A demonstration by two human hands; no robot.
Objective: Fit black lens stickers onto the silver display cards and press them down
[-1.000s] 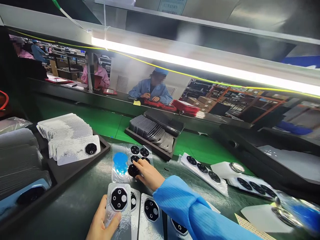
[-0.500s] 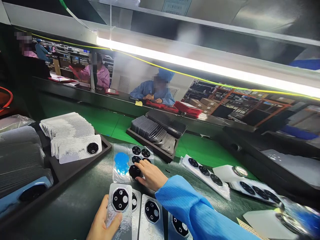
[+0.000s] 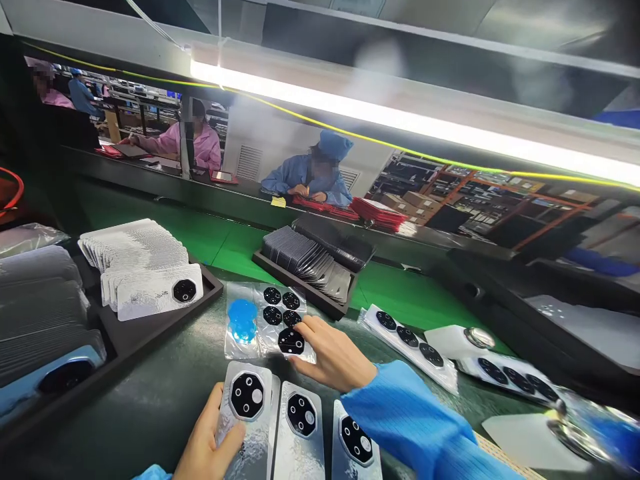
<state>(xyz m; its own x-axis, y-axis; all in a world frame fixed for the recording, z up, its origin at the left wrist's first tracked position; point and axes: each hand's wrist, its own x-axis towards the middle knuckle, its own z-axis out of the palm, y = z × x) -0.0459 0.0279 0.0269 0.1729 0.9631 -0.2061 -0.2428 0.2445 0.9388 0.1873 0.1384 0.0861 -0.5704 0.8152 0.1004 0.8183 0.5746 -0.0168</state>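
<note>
My left hand (image 3: 207, 443) grips a shiny silver phone back cover (image 3: 255, 437) by its left side, thumb across the front. That cover carries a black octagonal camera plate with several round holes. Another cover shows partly behind it. To the right stand two more silver covers, one in the middle (image 3: 299, 453) and one (image 3: 345, 463) partly under my right sleeve. My right hand (image 3: 333, 353) pinches a loose black octagonal camera plate (image 3: 290, 341) at its right edge, over a clear plastic sheet (image 3: 267, 292). Several black plates and a blue film piece (image 3: 243, 320) lie on this sheet.
A dark tray (image 3: 213, 295) at left holds fanned silver covers (image 3: 140, 250) and dark ones. Behind the sheet is a box of dark covers (image 3: 295, 250). Strips of black plates (image 3: 407, 337) and white pump bottles (image 3: 450, 343) stand right. Co-workers sit across the bench.
My right hand has moved right, bringing the black camera plate with it and turning its face into view. My left hand and its cover have shifted slightly right.
</note>
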